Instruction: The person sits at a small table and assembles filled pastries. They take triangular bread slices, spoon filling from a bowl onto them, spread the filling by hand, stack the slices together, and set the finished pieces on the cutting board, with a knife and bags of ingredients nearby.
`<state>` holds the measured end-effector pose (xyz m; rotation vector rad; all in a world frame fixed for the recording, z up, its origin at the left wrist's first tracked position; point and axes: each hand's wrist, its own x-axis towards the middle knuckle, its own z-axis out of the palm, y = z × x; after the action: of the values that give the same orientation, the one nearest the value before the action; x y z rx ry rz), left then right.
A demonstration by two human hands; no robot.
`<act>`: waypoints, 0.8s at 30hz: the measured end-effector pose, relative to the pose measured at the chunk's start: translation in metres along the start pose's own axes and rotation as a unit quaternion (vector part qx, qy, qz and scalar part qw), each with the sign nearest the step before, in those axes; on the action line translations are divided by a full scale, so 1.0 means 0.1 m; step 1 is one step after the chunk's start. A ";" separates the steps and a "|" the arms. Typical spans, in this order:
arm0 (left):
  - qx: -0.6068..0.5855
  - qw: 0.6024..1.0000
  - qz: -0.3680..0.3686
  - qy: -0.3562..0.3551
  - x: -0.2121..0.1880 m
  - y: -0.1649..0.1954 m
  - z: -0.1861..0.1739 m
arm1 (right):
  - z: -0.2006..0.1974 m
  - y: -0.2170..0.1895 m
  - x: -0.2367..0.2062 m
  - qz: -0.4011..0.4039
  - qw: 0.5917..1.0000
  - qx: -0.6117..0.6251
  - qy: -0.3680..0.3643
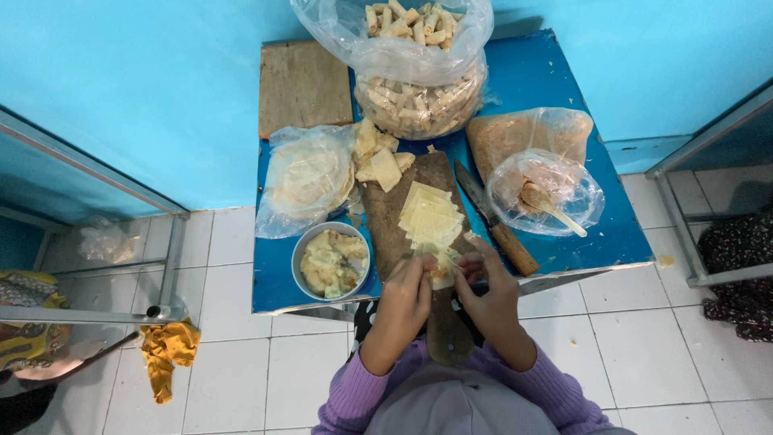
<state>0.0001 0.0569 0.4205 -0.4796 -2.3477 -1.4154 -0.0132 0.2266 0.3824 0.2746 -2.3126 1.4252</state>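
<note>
My left hand and my right hand meet over the near end of a long wooden board. Between their fingertips they pinch one pale square pastry wrapper with filling on it. Just beyond lies a fanned stack of the same wrappers. A metal bowl of pale yellow filling sits left of my left hand. A knife with a wooden handle lies right of the board, close to my right hand.
On the blue table are a bag of round wrappers, a large clear bag of rolled pastries, a plastic-covered bowl with a wooden spoon, and a wooden slab. A yellow cloth lies on the white tiled floor.
</note>
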 end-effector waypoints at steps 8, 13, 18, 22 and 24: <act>-0.002 1.000 0.006 0.007 -0.01 -0.06 0.04 | 0.05 -0.01 -0.04 -0.057 0.998 -0.018 0.005; 0.005 1.000 -0.017 -0.004 -0.02 -0.08 0.04 | 0.08 -0.01 -0.08 -0.117 0.993 -0.031 0.017; 0.020 1.000 0.017 -0.011 -0.03 -0.09 0.02 | 0.11 0.01 -0.12 -0.130 0.991 -0.030 0.019; -0.001 1.000 -0.025 -0.011 -0.03 -0.11 0.02 | 0.13 0.03 -0.11 -0.167 0.984 -0.067 0.000; -0.003 1.000 -0.004 0.007 -0.04 -0.12 0.03 | 0.14 0.03 -0.11 -0.183 0.980 -0.069 -0.021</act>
<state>-0.0029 0.0537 0.4081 -0.4604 -2.3365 -1.4256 -0.0080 0.2152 0.3701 0.6553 -2.2341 1.0827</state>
